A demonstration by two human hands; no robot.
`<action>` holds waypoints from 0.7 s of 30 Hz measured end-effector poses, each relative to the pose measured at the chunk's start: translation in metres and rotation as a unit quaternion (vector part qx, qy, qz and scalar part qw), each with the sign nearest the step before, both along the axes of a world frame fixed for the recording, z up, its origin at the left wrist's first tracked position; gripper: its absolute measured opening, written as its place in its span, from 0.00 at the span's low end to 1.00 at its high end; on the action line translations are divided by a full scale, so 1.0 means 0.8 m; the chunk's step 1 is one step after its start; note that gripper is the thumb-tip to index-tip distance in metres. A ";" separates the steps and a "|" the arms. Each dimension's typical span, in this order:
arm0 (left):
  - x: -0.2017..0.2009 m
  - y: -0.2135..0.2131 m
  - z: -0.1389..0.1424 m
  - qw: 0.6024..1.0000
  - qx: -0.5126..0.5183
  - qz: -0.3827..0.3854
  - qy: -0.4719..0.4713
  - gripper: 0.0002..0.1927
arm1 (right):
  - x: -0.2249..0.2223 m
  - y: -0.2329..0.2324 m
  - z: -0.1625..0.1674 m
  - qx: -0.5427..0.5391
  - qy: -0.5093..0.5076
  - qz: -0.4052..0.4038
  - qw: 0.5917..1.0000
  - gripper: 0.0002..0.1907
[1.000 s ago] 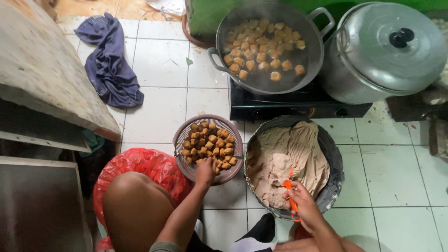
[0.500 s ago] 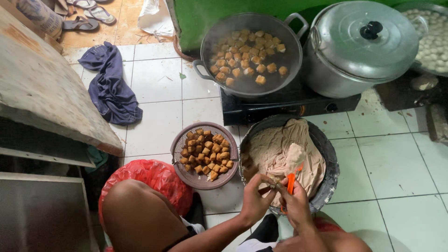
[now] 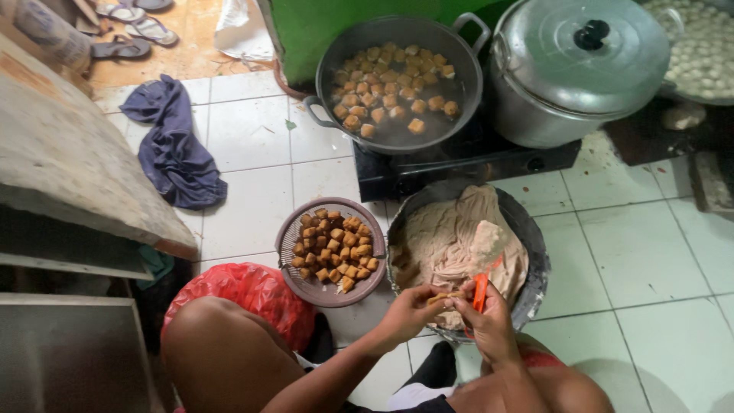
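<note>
- At the far left, a wooden table [image 3: 69, 164] slants across the view, with sandals [image 3: 126, 30] on the floor beyond it.
- Just right of the table, a dark blue cloth [image 3: 174, 149] lies crumpled on the white floor tiles [image 3: 252, 138].
- Near left, a red plastic bag [image 3: 245, 291] sits beside the person's bent knee.
- Right of the bag, a round grey basket [image 3: 294, 233] holds browned tofu cubes [image 3: 336, 248]; it stands on the floor, just left of the batter bowl.
- Far centre, a dark wok [image 3: 397, 34] of frying tofu pieces [image 3: 394, 88] rests on a black stove [image 3: 459, 164].
- Near centre, the left hand [image 3: 409, 310] has its grip closed on a small tofu piece [image 3: 443, 297], held at the near rim of the bowl.
- Touching that piece from the right, the right hand [image 3: 489, 325] has its grip clamped on an orange-handled spatula [image 3: 482, 287], whose blade carries a lump of pale paste over the bowl.
- The dark bowl [image 3: 539, 252] under both hands is filled with beige batter [image 3: 443, 237].
- Far right, a large aluminium pot with lid [image 3: 581, 65] stands on the stove, and a tray of pale balls [image 3: 703, 50] shows at the corner.
</note>
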State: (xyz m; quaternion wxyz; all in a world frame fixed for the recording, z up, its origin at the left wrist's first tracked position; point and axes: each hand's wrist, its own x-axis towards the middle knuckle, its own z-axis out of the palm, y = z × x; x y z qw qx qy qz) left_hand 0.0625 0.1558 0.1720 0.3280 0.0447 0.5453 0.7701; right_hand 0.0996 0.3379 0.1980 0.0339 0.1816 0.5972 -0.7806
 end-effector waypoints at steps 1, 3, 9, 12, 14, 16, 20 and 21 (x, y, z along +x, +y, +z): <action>-0.002 0.004 -0.001 1.000 -0.022 -0.010 0.019 0.11 | 0.000 0.000 0.002 0.011 -0.001 -0.001 1.000 0.14; -0.009 0.010 0.000 0.999 -0.013 0.028 -0.024 0.11 | 0.001 0.001 0.004 0.050 -0.008 -0.005 0.999 0.11; -0.037 0.014 0.026 0.965 -0.141 0.222 0.010 0.15 | 0.013 -0.002 -0.004 0.067 -0.041 0.046 0.996 0.22; -0.034 0.024 0.051 0.948 -0.132 0.269 0.105 0.16 | 0.015 -0.008 -0.010 0.102 -0.031 0.042 0.993 0.23; -0.025 0.028 0.066 0.952 -0.101 0.259 0.125 0.17 | 0.015 -0.012 -0.009 0.097 0.015 0.038 0.994 0.20; -0.015 0.024 0.078 0.966 -0.101 0.215 0.102 0.20 | 0.013 -0.012 -0.001 0.217 0.040 0.056 0.974 0.20; -0.004 0.005 0.093 0.972 0.096 0.144 0.158 0.29 | 0.010 -0.006 0.023 0.347 0.110 0.057 0.930 0.18; -0.003 0.001 0.095 0.965 0.109 0.132 0.196 0.30 | 0.009 -0.004 0.029 0.392 0.123 0.046 0.910 0.17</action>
